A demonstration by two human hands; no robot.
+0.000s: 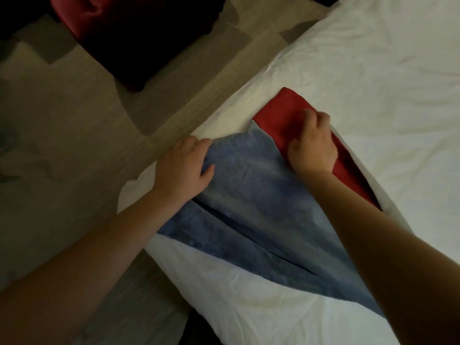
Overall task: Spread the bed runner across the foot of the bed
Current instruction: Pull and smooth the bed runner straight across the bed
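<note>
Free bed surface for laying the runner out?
Bare white bed sheet right of and beyond the blue fleece, red-backed bed runner; another patch nearer the camera. Crowded by the bed edge, where left hand and right hand grip it.

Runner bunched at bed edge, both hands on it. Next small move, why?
Probably pull the two ends apart: the left hand grips the edge of the blue-and-red fleece bed runner, the right hand holds its red fold, and the cloth lies creased on the white sheet.

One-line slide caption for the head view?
Left hand and right hand grip a bunched blue-and-red bed runner on the white bed.
</note>
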